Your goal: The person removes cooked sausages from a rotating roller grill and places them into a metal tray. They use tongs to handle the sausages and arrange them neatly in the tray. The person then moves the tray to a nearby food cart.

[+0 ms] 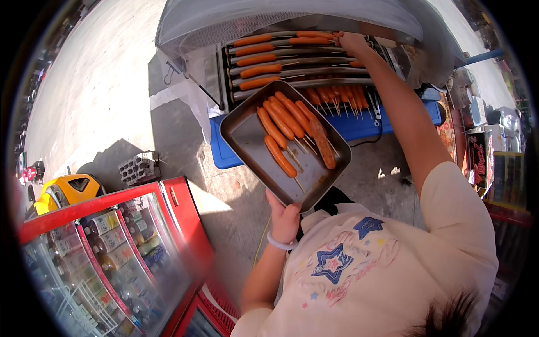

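My left hand (283, 219) grips the near corner of a deep metal tray (257, 156), held tilted in front of my body. Several orange sausages on wooden sticks (283, 118) lie in it, along with one paler, speckled sausage (323, 145). At the far right of a roller grill (303, 61), my right hand (353, 44) has its fingers pinched at the stick end of a sausage (312, 41). More skewered sausages (256, 61) rest between the rollers, mostly along the left side. Below the rollers, a close row of skewered sausages (337, 96) is partly hidden by the tray.
A mesh-sided cover (286, 14) arches over the grill. The grill stands on a blue surface (225, 151), with a black cable (370, 141) hanging at the right. A red drinks fridge (181, 210) is at lower left, near egg cartons (139, 168) and a yellow object (69, 191).
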Demonstrator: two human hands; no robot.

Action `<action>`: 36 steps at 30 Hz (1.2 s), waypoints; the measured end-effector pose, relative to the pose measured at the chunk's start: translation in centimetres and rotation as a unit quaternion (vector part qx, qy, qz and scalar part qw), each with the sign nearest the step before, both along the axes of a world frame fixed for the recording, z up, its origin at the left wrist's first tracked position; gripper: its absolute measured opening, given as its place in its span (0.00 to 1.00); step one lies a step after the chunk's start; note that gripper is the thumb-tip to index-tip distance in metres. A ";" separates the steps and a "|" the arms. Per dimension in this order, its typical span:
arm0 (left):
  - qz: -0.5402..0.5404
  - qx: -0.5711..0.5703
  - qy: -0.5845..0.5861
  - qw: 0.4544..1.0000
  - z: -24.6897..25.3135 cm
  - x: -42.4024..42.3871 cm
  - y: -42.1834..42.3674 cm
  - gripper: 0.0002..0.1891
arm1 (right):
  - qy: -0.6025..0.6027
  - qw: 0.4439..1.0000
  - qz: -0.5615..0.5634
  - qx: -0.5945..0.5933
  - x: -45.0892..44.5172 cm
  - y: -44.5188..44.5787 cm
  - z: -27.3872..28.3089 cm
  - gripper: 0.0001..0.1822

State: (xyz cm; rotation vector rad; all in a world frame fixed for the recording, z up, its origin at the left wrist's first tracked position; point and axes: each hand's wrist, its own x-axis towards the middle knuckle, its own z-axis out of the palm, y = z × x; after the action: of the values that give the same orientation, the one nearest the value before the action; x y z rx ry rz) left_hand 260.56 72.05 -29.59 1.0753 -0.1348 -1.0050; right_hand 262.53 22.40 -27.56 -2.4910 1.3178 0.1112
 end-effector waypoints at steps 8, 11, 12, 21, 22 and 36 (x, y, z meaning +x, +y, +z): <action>0.007 -0.038 0.077 0.996 2.4 -0.2 -0.1 0.44 | -0.097 0.994 0.056 -0.014 2.5 -4.0 -5.9 0.15; 0.022 -0.036 0.077 0.996 2.2 -0.5 0.3 0.45 | -0.132 0.991 0.015 0.032 2.8 0.3 -2.7 0.13; 0.017 -0.037 0.076 0.996 2.1 -0.5 0.3 0.45 | -0.121 0.992 0.001 0.034 2.0 0.2 -1.6 0.12; 0.019 -0.035 0.099 0.994 2.4 -0.9 0.6 0.44 | -0.171 0.983 0.062 -0.023 3.5 3.4 -2.0 0.12; 0.019 -0.032 0.104 0.994 2.4 -1.0 0.9 0.44 | -0.177 0.982 0.062 -0.025 3.3 3.6 -1.6 0.13; 0.041 -0.024 0.092 0.995 2.7 -1.4 2.1 0.46 | -0.125 0.991 0.055 -0.004 1.0 3.3 0.2 0.15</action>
State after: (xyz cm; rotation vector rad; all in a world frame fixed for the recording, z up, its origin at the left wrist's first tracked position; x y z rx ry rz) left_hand 259.15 74.13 -26.91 0.9335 0.0347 -1.0158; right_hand 263.55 25.72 -27.38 -2.4875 1.0822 -0.1759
